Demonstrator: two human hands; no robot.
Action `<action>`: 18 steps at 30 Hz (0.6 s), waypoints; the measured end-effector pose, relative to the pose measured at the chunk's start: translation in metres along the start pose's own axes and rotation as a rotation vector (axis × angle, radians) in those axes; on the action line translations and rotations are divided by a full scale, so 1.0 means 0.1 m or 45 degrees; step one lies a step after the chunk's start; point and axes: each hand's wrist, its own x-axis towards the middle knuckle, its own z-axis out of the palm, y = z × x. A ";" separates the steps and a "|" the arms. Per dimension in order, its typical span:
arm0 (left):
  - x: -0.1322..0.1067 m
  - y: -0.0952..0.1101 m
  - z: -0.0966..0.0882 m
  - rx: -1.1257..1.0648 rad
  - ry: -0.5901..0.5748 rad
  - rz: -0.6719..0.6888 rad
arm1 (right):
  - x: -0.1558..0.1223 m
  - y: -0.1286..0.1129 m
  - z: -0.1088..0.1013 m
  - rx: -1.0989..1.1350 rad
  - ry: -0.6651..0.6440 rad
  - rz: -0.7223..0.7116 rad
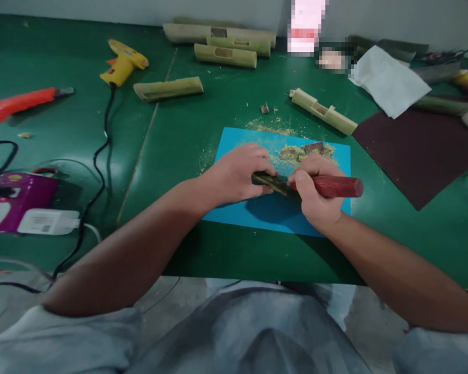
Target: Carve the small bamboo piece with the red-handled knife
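Observation:
My left hand (237, 174) is closed over a dark green piece of bamboo (269, 182), pressing it down on a blue mat (234, 210). My right hand (317, 200) grips a tool with a red wooden handle (337, 186); its working end meets the bamboo piece between my hands, and the blade is hidden. Pale shavings and chips (296, 151) lie on the mat just beyond my fingers.
On the green table lie several cut bamboo sections (167, 88), one notched (323, 111), a yellow glue gun (122, 63) with a black cord, an orange utility knife (23, 102), dark sandpaper (417, 153), white paper (388, 80) and a purple box (21, 200) at left.

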 end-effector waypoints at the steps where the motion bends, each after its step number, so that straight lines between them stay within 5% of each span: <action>1: 0.00 0.00 0.00 -0.007 0.008 0.002 | -0.02 0.00 0.00 -0.005 0.022 0.009; 12: 0.03 0.02 0.07 0.175 -0.031 0.042 | 0.01 -0.06 -0.01 -0.084 0.007 -0.033; 18: 0.00 0.08 0.00 0.420 0.098 0.212 | 0.03 -0.13 -0.11 -0.094 -0.043 -0.188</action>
